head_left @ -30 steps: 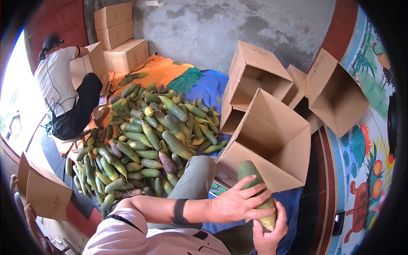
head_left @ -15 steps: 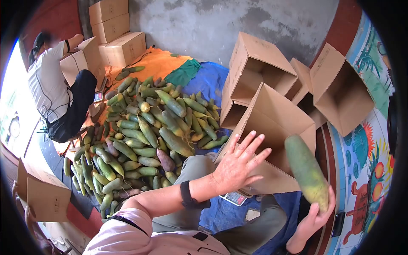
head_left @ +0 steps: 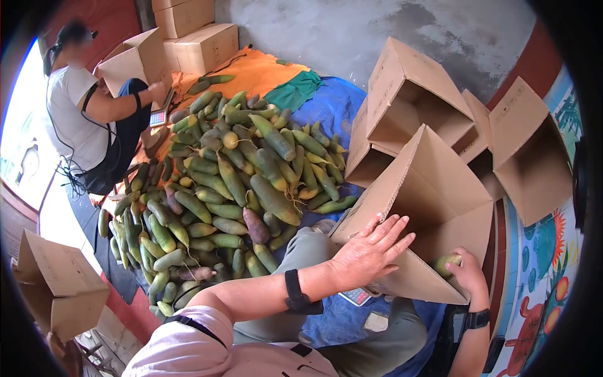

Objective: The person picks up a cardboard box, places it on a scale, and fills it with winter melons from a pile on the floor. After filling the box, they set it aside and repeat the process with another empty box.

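My left hand (head_left: 372, 250) lies with fingers stretched out against the near side of an upright open cardboard box (head_left: 433, 195). Inside that box, near its right front corner, my right hand (head_left: 468, 271) is closed around a green radish (head_left: 446, 264); most of the radish is hidden by the box wall. To the left spreads a big heap of green radishes (head_left: 207, 182), some of them purplish. Part of a digital scale (head_left: 357, 296) shows under the box's near edge.
Several empty boxes (head_left: 421, 100) lie on their sides at the back right. A blue tarp (head_left: 326, 116) and an orange tarp (head_left: 260, 72) cover the floor. At the left a co-worker (head_left: 85, 119) sits beside an open box (head_left: 139, 63). Another box (head_left: 59, 283) stands front left.
My right hand has carried the radish from outside the box's right edge down into it. My left hand has come onto the box's near side. The co-worker's arm has lowered.
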Demonstrator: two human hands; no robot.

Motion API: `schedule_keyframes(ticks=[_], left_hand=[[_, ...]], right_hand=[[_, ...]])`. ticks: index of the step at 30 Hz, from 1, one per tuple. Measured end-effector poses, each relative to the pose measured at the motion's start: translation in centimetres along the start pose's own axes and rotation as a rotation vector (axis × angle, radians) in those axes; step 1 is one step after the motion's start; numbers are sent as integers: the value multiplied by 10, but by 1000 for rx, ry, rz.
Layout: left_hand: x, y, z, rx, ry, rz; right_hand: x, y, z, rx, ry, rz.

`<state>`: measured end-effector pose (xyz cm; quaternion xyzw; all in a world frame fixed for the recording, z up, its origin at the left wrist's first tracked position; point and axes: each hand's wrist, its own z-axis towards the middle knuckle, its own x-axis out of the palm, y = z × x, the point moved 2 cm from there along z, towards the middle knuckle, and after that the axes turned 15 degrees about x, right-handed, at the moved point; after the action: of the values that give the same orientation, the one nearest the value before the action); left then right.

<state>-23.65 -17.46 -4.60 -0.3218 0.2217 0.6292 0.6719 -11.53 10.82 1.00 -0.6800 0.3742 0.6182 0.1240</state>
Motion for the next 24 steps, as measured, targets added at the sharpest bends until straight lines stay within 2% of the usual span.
schedule_keyframes(ticks=[2, 6, 8, 9, 13, 16, 18, 20, 22, 24], left_hand=[[0, 0, 0, -7, 3, 1], [1, -1, 1, -2, -3, -6], [1, -2, 1, -10, -5, -22], [0, -2, 1, -19, -14, -25], [-10, 0, 0, 15, -46, -88], [-29, 16, -16, 85, -202, -305], [-54, 34, -39, 50, -196, -142], [-65, 63, -81, -111, -197, -87], [-79, 86, -128, -301, -96, 16], [-85, 103, -185, -459, -2, 144]], right_hand=[[9, -4, 8, 50, 140, -139], [20, -4, 8, -60, 121, -215], [10, -5, 9, 194, -5, 246], [5, -7, 3, 39, -56, 317], [2, 40, -56, -77, -124, 359], [24, 51, -87, -240, -307, 84], [34, 47, -99, -170, -276, -6], [43, 44, -104, -256, -503, -120], [47, 36, -102, -240, -506, -180], [49, 37, -102, -230, -638, -288]])
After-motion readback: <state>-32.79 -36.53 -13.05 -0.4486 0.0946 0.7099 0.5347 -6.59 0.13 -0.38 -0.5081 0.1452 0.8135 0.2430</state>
